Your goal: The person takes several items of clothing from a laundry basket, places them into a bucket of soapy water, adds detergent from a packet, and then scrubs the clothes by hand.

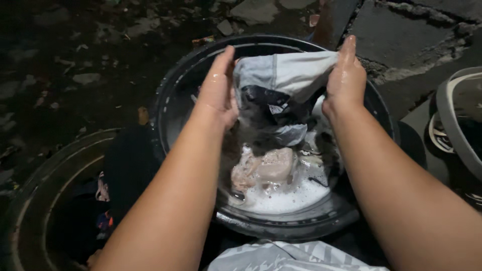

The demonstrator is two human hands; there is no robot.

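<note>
Both hands grip a wet grey-and-white garment (286, 75) and hold it up over a black round basin (173, 100). The left hand (219, 88) pinches the cloth's left edge, fingers pointing up; the right hand (346, 78) clutches its right edge, fingers closed over the fabric. Below the fingers, soapy water (286, 198) and a pale pink cloth (263, 168) lie in the basin. Left of the left fingers' side sits a second dark tub (30, 216) holding dark clothes (128, 165).
</note>
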